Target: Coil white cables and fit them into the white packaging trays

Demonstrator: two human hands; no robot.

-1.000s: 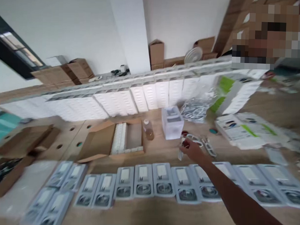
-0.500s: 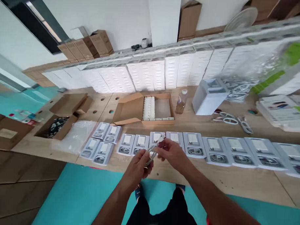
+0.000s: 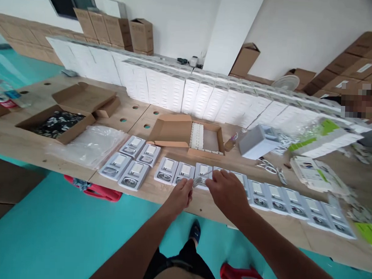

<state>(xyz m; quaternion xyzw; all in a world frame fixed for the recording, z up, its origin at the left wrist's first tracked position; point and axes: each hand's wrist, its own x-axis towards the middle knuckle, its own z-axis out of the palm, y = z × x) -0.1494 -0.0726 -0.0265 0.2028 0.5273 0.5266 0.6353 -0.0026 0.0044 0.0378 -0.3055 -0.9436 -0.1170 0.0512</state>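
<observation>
My left hand [image 3: 181,196] and my right hand [image 3: 227,192] meet over the front edge of the wooden table [image 3: 202,205], both pinching a thin white coiled cable [image 3: 199,180] between them. Just beyond my fingers lies a long row of grey trays [image 3: 275,195], each with a white charger and a coiled cable in it. Several more such trays [image 3: 133,160] lie in a cluster to the left.
An open cardboard box [image 3: 201,138] with white items stands behind the row, a small bottle [image 3: 231,142] and a grey box [image 3: 257,141] to its right. A wall of white cartons [image 3: 187,92] runs along the back. Another open box [image 3: 58,123] and a plastic sheet [image 3: 91,144] lie left. A person sits at the far right.
My right hand came back from the far middle of the table to the near edge with a cable. My left hand has joined it on the cable. The view swung left and down.
</observation>
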